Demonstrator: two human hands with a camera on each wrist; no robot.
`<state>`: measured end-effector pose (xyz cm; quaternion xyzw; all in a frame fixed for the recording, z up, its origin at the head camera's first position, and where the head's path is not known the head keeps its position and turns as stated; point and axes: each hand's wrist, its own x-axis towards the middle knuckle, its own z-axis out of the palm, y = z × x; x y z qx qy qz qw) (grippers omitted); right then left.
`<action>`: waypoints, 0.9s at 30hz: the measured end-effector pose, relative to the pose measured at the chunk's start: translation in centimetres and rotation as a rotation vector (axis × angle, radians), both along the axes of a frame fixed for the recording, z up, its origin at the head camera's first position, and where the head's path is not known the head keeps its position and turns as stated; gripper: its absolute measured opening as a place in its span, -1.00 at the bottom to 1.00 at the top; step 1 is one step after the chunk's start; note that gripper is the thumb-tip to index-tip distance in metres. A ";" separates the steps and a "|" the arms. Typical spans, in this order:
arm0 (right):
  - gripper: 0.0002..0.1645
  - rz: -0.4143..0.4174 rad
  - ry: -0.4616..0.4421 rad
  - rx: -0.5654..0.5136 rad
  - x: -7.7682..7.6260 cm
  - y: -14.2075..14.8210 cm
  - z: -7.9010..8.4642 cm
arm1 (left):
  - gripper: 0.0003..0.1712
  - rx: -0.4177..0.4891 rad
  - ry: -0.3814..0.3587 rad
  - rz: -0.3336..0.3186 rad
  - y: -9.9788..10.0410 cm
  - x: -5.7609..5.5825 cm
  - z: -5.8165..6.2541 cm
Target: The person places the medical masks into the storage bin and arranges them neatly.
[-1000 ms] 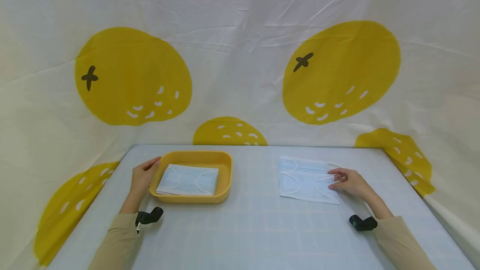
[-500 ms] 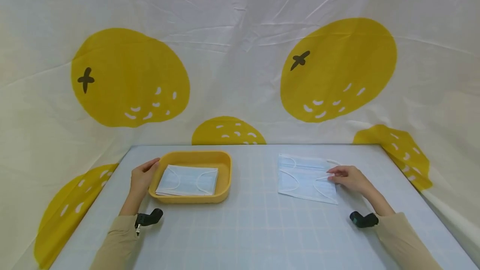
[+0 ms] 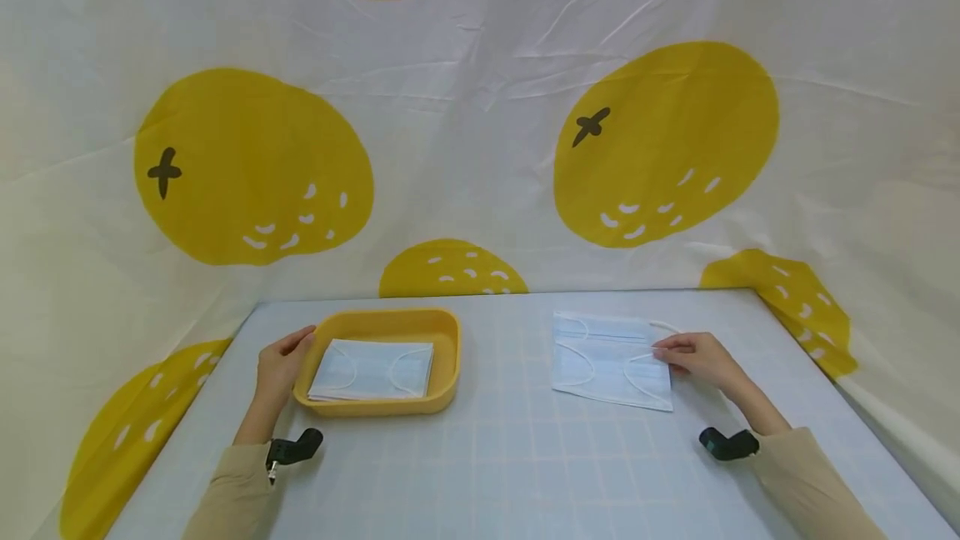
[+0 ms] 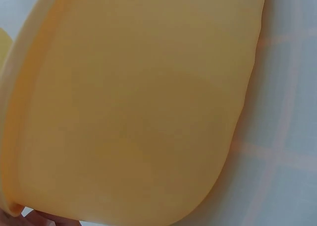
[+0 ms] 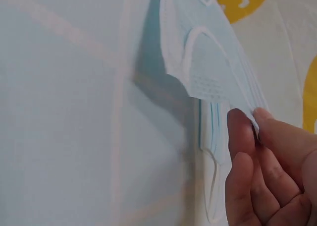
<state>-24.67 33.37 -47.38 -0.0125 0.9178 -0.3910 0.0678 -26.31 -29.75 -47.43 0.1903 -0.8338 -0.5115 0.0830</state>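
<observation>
In the head view my left hand (image 3: 281,368) is at the left end of a yellow tray (image 3: 450,365), its fingers gripping the rim. A stack of light-blue face masks (image 3: 371,369) with white ear loops lies in the tray. The left wrist view is filled by the tray's side (image 4: 133,107), with only fingertips (image 4: 44,219) at the lower left corner. My right hand (image 5: 277,171) pinches the edge of a face mask (image 5: 210,70) between thumb and fingers. That edge is raised off the table, and another mask (image 5: 213,129) lies beneath it.
A pale-blue checked cloth covers the table (image 3: 480,473). Behind it hangs a white curtain (image 3: 465,123) printed with large yellow fruit shapes. Black wrist cameras sit on the left wrist (image 3: 295,446) and right wrist (image 3: 729,443).
My right fingers have closed together on the mask's right edge. The left hand stays at the tray's rim. The head view has tilted and shifted slightly.
</observation>
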 end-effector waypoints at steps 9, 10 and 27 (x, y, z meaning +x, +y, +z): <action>-0.41 -0.012 0.026 -0.076 0.4 -0.2 0.4 | -0.44 0.008 0.019 0.002 0.0 -0.1 -0.3; -0.41 -0.016 0.024 -0.085 0.3 -0.2 0.4 | -0.44 0.006 0.012 0.007 0.0 -0.1 -0.3; -0.39 -0.010 0.011 -0.139 0.8 -3.5 3.0 | -0.46 0.015 0.013 -0.011 -0.2 -0.1 -0.3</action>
